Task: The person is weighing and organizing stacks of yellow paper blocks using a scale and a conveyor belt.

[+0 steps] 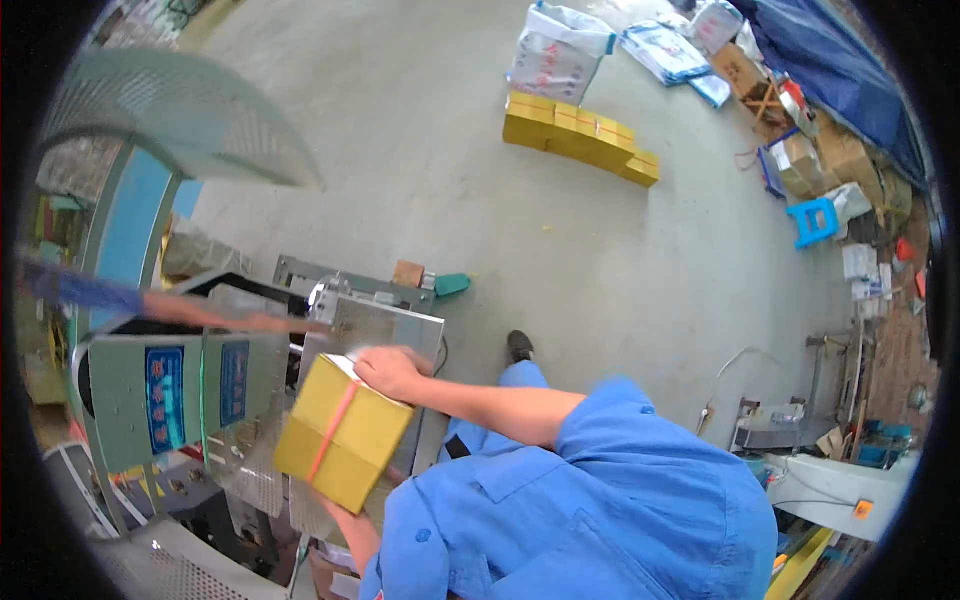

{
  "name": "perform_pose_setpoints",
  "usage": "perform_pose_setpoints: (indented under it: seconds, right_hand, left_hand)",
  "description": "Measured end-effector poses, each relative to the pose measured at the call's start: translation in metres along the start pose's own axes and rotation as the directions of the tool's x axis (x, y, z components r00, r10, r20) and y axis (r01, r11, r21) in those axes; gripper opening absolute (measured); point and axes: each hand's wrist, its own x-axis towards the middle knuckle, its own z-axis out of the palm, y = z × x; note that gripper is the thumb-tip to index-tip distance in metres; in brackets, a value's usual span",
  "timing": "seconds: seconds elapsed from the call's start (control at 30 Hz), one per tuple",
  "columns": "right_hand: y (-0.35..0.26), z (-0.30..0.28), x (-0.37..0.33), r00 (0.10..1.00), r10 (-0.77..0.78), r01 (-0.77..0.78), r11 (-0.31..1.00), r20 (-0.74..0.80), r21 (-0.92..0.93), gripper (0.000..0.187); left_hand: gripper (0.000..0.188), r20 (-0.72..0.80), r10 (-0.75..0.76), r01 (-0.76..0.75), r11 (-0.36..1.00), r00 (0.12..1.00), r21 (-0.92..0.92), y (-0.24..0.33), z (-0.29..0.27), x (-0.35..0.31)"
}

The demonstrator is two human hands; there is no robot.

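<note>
A yellow cardboard box [345, 430] with a red strap around it is tilted in front of me, over the metal plate of a machine [385, 320]. My right hand [390, 372] is closed over the white edge at its far end. My left hand [345, 512] reaches to the near end of the box from below; its fingers are hidden behind the box. From the left, another person's bare forearm [220, 318] with a blue sleeve stretches toward the machine plate, smeared by motion.
Green machine panels [130, 400] and a perforated metal guard [180, 115] stand at left. A row of yellow boxes [575, 135] lies on the floor beside a white sack [560, 55]. Cartons, a blue stool [812, 222] and a blue tarp [830, 70] line the right side.
</note>
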Motion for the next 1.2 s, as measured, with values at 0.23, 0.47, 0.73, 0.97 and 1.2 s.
perform_pose_setpoints:
  seconds: [0.23, 0.47, 0.73, 0.97, 1.2]
  right_hand:
    - [0.101, -0.165, -0.096, 0.930, 0.355, -0.255, 0.805, -0.091, 0.535, 0.035]
    - [0.272, -0.335, -0.159, 0.751, 0.585, -0.200, 0.644, -0.306, 0.738, 0.031]
    - [0.362, -0.540, -0.211, 0.658, 0.676, 0.090, 0.367, -0.332, 0.926, 0.031]
    - [0.425, -0.691, -0.189, 0.575, 0.795, 0.227, 0.073, -0.194, 0.971, 0.035]
    - [0.562, -0.816, -0.153, 0.498, 0.812, 0.399, 0.096, -0.304, 0.912, 0.052]
  left_hand:
    - [0.040, 0.222, -0.072, 0.023, 0.976, 0.972, 0.214, -0.024, 0.083, 0.020]
    - [0.040, 0.365, -0.166, 0.043, 0.945, 0.916, 0.323, 0.011, 0.405, -0.010]
    - [0.034, 0.758, -0.068, -0.417, 0.802, 0.648, 0.428, 0.041, 0.698, -0.061]
    - [0.046, 0.801, -0.257, -0.213, 0.879, 0.541, 0.426, -0.029, 0.898, -0.015]
    - [0.058, 0.848, -0.403, -0.211, 0.847, 0.344, 0.488, -0.113, 1.121, 0.021]
